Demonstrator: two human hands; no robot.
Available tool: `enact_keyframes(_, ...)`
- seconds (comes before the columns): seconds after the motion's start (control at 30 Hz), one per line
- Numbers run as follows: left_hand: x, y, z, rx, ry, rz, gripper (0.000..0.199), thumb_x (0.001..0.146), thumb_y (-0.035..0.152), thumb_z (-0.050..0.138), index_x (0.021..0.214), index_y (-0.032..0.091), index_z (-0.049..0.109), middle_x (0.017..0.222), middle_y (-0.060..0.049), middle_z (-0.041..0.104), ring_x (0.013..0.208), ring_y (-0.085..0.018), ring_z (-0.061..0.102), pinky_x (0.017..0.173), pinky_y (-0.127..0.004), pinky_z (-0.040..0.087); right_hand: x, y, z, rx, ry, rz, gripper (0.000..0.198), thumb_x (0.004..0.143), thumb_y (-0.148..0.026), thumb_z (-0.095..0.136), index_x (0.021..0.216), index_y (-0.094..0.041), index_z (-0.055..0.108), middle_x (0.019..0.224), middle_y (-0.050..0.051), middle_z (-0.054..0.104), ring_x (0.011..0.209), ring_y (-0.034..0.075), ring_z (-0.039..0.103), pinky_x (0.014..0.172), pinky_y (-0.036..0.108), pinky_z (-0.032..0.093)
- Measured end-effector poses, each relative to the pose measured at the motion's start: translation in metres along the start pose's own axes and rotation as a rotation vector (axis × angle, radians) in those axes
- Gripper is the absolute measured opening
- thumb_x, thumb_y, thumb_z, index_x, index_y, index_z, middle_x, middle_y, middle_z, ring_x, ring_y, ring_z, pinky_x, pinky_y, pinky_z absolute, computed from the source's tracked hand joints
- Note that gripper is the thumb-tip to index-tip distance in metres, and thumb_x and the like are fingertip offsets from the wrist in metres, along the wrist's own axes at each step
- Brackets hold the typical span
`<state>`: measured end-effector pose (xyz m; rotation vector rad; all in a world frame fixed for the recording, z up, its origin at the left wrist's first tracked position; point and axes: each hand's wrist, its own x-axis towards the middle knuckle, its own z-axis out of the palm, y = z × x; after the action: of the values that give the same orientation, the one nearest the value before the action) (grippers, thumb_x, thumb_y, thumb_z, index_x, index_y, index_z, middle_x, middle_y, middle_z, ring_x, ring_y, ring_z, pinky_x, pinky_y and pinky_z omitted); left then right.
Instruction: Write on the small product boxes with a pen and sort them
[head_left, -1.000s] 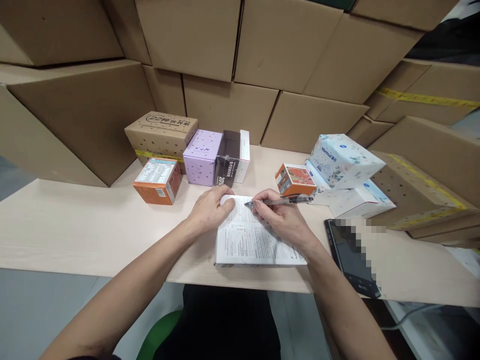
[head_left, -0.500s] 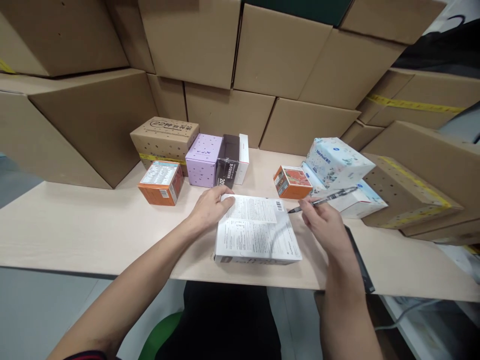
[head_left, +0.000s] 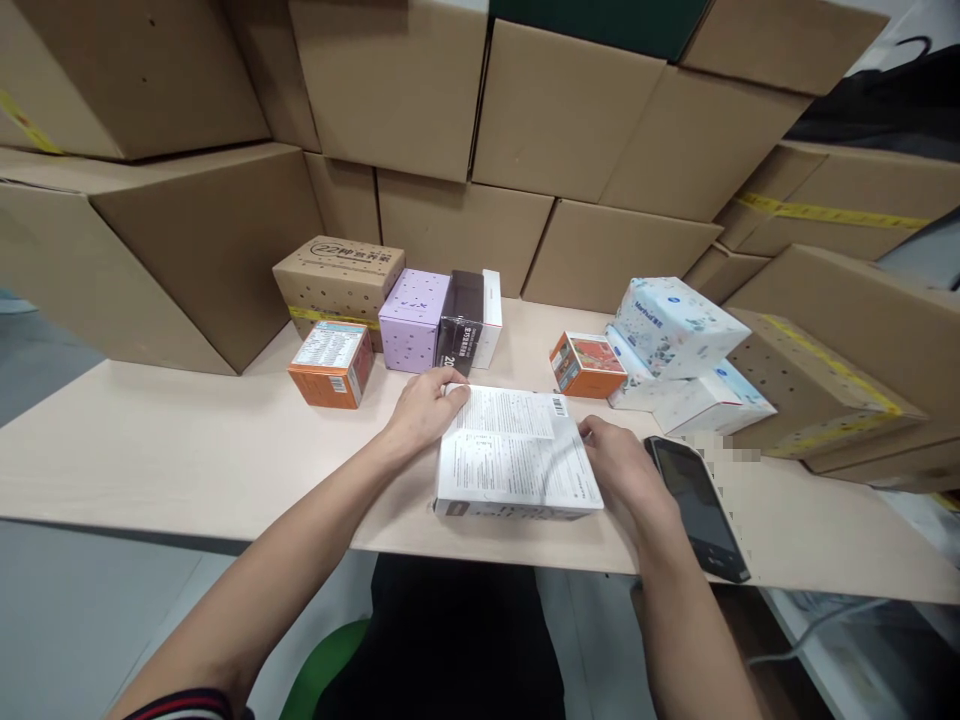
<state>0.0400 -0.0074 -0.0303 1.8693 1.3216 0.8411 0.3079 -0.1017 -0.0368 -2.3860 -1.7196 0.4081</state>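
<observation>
**One flat white cardboard box w/ dense grey print (head_left: 517, 455), btwn left hand (head_left: 426, 410) & right hand (head_left: 624, 458)**

Box lies print side up on the pale wood-look table (head_left: 210, 450), prob. so the text face can be reached w/o tilting it. LH clamped on its far left corner: thumb on top, fingers round the edge. Reads as a brace vs sliding. RH at the box's right side, fingers curled, tips partly hidden; can't tell if touching or closed on anything.

Other items ring the far side, prob. to stay out of the arms' way: small orange cardboard box w/ pale label (head_left: 331, 368) left of LH; dotted lilac carton (head_left: 414, 330) & open black carton (head_left: 459, 338) just beyond LH; small orange box w/ red picture (head_left: 589, 365) beyond RH; stacked blue-white floral cartons (head_left: 679, 325) further right. Black rectangular handheld device (head_left: 696, 505) flat just right of RH, prob. for easy reach.

Delta vs 0.5 s ago: RH held a slim dark pen out past box's right edge; now RH is closer in, no pen visible (put down or hidden, can't tell). Device was mostly behind right forearm (head_left: 682, 590), now shows more. LH: same corner, same grip.
</observation>
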Motion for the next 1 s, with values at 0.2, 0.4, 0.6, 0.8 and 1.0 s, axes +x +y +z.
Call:
enact_keyframes(0.2, 0.001, -0.003, 0.002, 0.004, 0.033, 0.004, 0.024, 0.081, 0.036, 0.056, 0.089, 0.021, 0.072, 0.072, -0.001, 0.066, 0.066, -0.018, 0.056, 0.061, -0.028, 0.039, -0.034, 0.006, -0.001, -0.058, 0.341, 0.112, 0.054, 0.093, -0.059, 0.039, 0.116, -0.016, 0.061, 0.1, 0.018, 0.068, 0.097, 0.034, 0.062, 0.077, 0.039, 0.044)
enact_keyframes(0.4, 0.001, -0.005, 0.005, -0.013, 0.054, 0.0, 0.024, 0.082, 0.036, 0.055, 0.089, 0.021, 0.073, 0.072, -0.001, 0.067, 0.065, -0.018, 0.055, 0.06, -0.028, 0.039, -0.092, 0.057, 0.01, -0.196, 0.442, 0.423, 0.099, 0.08, -0.08, 0.041, 0.153, -0.015, 0.032, 0.144, 0.029, 0.042, 0.126, 0.052, 0.046, 0.092, 0.061, 0.041)
enact_keyframes(0.6, -0.001, 0.003, -0.006, -0.022, 0.128, 0.086, 0.023, 0.084, 0.033, 0.057, 0.097, 0.019, 0.071, 0.084, -0.001, 0.07, 0.062, -0.014, 0.053, 0.06, -0.027, 0.04, -0.09, 0.094, 0.022, -0.123, 0.259, 0.427, 0.101, 0.081, -0.076, 0.039, 0.153, -0.006, 0.029, 0.122, 0.027, 0.06, 0.117, 0.045, 0.055, 0.099, 0.056, 0.04)
enact_keyframes(0.8, -0.053, 0.029, -0.013, -0.355, 0.46, 0.242, 0.016, 0.089, 0.031, 0.06, 0.091, 0.018, 0.069, 0.077, 0.0, 0.065, 0.054, -0.009, 0.048, 0.052, -0.023, 0.039, -0.096, 0.076, 0.015, -0.05, 0.346, 0.427, 0.097, 0.08, -0.064, 0.051, 0.152, -0.002, 0.03, 0.111, 0.027, 0.065, 0.106, 0.043, 0.061, 0.095, 0.053, 0.043)
enact_keyframes(1.0, -0.14, 0.038, 0.029, -0.678, 0.246, 0.248, 0.013, 0.092, 0.028, 0.062, 0.096, 0.019, 0.071, 0.074, 0.0, 0.066, 0.057, -0.008, 0.054, 0.055, -0.021, 0.044, -0.129, 0.043, 0.011, 0.341, 0.46, 0.357, 0.103, 0.07, -0.068, 0.064, 0.155, -0.02, 0.031, 0.138, 0.019, 0.056, 0.123, 0.04, 0.055, 0.099, 0.054, 0.044)
